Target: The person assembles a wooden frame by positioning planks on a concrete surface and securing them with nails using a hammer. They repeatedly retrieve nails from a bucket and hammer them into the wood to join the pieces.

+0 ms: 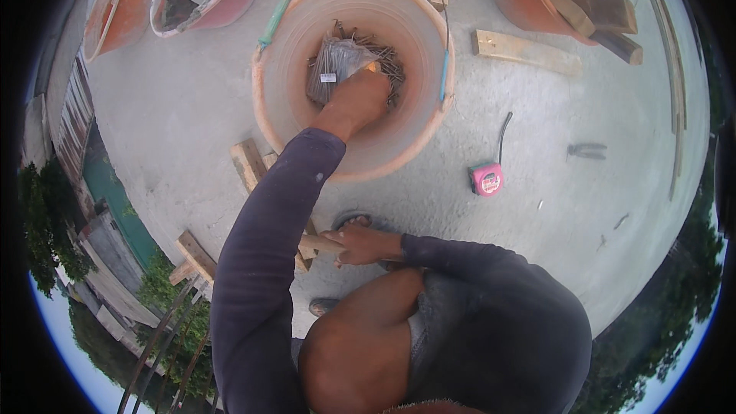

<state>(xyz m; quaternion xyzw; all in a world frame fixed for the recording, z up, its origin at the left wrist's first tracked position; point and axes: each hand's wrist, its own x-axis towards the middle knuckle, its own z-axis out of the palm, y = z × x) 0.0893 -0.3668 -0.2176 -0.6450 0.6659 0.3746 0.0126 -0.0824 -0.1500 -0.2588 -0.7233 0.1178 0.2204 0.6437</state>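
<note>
My left hand (359, 100) reaches down into a large orange-pink bucket (268, 100). Its fingers are over a heap of nails (391, 69) at the bottom and mostly hidden from view. Against that hand lies a clear plastic bag (331, 61) with a small white label. A bit of something orange (373, 67) shows by the fingers, too small to name. Lower down, near my foot, my right hand (364, 247) is closed around the end of a pale wooden stick (323, 244). The stick's other end disappears behind my left sleeve.
A pink tape measure (487, 179) and pliers (587, 151) lie on the concrete floor to the right. Beyond them stands an orange bucket (521, 0) of wood offcuts, near a loose board (527, 52). Two more buckets stand far left. Wood pieces (249, 162) lie beside my left arm.
</note>
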